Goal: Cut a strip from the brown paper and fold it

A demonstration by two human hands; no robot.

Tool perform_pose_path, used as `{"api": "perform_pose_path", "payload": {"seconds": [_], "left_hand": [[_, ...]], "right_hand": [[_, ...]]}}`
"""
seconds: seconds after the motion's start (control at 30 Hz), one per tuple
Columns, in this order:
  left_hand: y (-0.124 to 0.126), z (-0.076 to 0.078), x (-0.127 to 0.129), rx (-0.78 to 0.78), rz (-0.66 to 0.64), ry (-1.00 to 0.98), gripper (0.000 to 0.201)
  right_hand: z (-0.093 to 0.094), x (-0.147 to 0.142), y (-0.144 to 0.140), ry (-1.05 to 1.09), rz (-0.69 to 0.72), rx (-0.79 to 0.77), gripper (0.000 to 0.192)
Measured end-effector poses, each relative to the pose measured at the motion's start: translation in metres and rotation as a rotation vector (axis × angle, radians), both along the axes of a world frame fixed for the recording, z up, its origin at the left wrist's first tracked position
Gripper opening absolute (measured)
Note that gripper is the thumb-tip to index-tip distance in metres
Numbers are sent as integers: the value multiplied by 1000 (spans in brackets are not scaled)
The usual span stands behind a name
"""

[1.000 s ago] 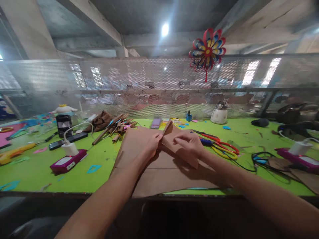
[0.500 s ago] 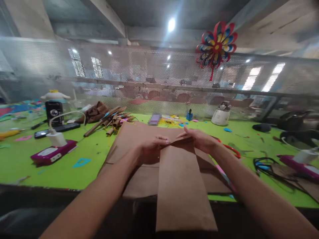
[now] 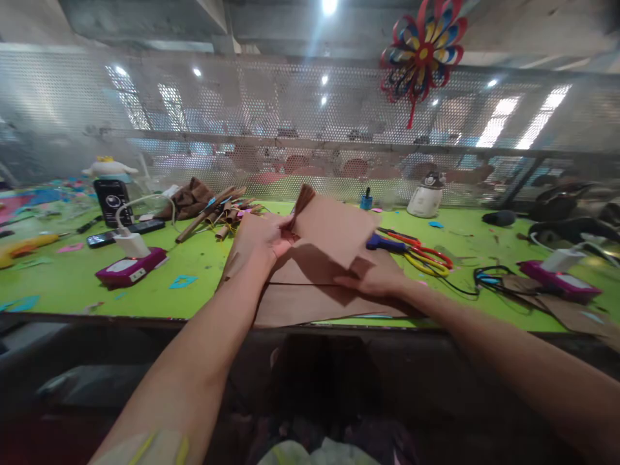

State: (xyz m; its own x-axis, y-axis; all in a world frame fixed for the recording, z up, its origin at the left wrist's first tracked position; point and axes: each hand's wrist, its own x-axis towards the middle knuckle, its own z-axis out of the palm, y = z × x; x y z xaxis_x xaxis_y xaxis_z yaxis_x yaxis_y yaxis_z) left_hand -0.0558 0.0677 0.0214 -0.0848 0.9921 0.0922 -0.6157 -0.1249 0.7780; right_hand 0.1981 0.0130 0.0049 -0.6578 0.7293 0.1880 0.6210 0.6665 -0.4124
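A folded piece of brown paper (image 3: 334,229) is held up off the table between both hands. My left hand (image 3: 259,239) pinches its left edge near the top corner. My right hand (image 3: 372,279) grips its lower right edge from below. Beneath them a larger sheet of brown paper (image 3: 300,303) lies flat on the green table (image 3: 72,290), reaching the near edge.
Scissors with red and yellow handles (image 3: 421,255) lie right of the paper. Rolled brown paper tubes (image 3: 217,216) sit at the back left, by a phone on a stand (image 3: 111,200) and a pink power bank (image 3: 128,271). Black cables (image 3: 494,279) trail on the right. A perforated metal screen backs the table.
The long strip that hung toward me over the table edge is now folded up and lifted above the flat sheet. My right hand moved from its top edge down to its lower right edge.
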Motion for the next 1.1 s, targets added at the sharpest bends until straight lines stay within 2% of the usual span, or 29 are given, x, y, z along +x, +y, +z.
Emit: {"api": "perform_pose_path", "payload": {"seconds": [0.1, 0.17, 0.23, 0.4, 0.47, 0.57, 0.63, 0.77, 0.87, 0.93, 0.97, 1.03, 1.1], "left_hand": [[3, -4, -3, -164, 189, -41, 22], [-2, -8, -5, -283, 261, -23, 24], [-11, -10, -5, -336, 308, 14, 24], [-37, -14, -3, -279, 338, 104, 30], [-40, -17, -1, -263, 290, 159, 25], [-35, -19, 3, -272, 237, 239, 15], [-27, -15, 7, -282, 228, 262, 12], [-5, 0, 19, -230, 275, 239, 8], [6, -1, 23, -129, 189, 208, 9], [9, -10, 21, -75, 132, 186, 9], [10, -15, 18, -61, 118, 170, 8], [9, -24, 12, -58, 157, 126, 8], [9, -27, 4, -57, 197, 86, 8]], "right_hand": [[-4, 4, -19, -172, 179, 109, 56], [-5, 8, -27, -242, 208, 124, 57], [-5, 13, -34, -265, 202, 119, 58], [-6, 19, -56, -256, 185, 144, 59], [-9, 20, -63, -241, 165, 161, 59], [-13, 21, -69, -223, 146, 166, 58], [-13, 22, -71, -222, 147, 160, 57], [4, 20, -73, -210, 148, 142, 54], [27, 9, -61, -162, 149, 94, 39], [41, -4, -41, -120, 166, 22, 34], [45, -12, -28, -113, 186, -65, 32], [46, -28, -1, -102, 220, -163, 30], [36, -43, 20, -64, 173, -85, 26]]}}
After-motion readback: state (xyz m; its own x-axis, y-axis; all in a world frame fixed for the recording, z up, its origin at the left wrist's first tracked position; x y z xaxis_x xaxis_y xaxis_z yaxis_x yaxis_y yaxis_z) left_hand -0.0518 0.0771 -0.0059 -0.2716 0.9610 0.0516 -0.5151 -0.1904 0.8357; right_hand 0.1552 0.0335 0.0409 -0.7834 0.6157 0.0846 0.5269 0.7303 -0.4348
